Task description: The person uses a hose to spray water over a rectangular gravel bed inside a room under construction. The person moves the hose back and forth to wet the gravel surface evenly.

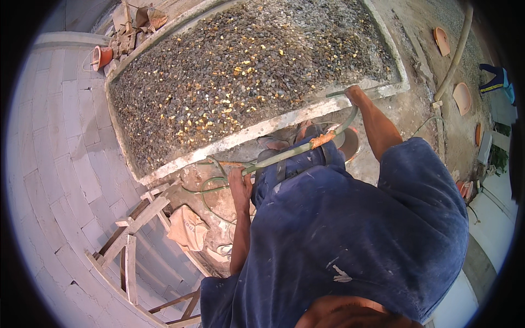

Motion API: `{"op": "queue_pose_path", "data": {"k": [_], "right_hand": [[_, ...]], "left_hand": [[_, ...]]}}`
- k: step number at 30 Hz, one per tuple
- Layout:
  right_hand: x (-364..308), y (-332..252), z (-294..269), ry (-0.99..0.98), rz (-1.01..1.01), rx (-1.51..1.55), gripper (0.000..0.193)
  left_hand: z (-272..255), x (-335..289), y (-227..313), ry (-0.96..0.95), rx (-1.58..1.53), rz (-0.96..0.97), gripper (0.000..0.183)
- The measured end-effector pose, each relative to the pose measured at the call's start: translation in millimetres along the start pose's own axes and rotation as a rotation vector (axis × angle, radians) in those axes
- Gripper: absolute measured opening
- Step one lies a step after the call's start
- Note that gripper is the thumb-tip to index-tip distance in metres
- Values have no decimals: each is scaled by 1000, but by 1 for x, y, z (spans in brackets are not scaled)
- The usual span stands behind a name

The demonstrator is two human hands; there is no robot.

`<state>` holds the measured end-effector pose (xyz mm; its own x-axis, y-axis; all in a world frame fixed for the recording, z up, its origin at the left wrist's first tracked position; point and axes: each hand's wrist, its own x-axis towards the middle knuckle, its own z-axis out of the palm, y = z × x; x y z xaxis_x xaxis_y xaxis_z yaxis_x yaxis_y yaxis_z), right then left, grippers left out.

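Observation:
A green hose (284, 155) runs slantwise across the front of my body, with an orange wrapping (322, 140) round its middle part. My right hand (354, 95) is closed round the hose, and a short end of it points left over the rim of the gravel bed (273, 121). Lower on the left, my left hand (239, 185) is closed on the hose's other part, its fingers partly hidden. Thinner green loops (203, 188) hang beside this hand. Wet gravel (246, 71) of grey, brown and yellow stones fills the concrete-edged bed.
A bucket (349, 144) stands by my legs. To the left are a wooden frame (131, 246), a brown sack (187, 228) and a pale block wall (60, 164). An orange bucket (102, 57) sits far left. At right lie a long pipe (455, 54) and shallow orange pans (462, 98).

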<state>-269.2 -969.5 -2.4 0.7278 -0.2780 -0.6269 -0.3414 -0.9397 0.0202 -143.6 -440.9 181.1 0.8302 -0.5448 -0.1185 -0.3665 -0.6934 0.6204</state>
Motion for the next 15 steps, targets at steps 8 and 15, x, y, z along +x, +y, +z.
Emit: {"op": "queue_pose_path", "data": {"k": [8,15], "right_hand": [[35,-33,6,-32,-197,-107,7],[52,-87,-15,4,-291,-78,10]], "left_hand": [[-13,-20,-10,116,-3,-38,18],[-21,-44,-20,236,-14,-123,16]]}}
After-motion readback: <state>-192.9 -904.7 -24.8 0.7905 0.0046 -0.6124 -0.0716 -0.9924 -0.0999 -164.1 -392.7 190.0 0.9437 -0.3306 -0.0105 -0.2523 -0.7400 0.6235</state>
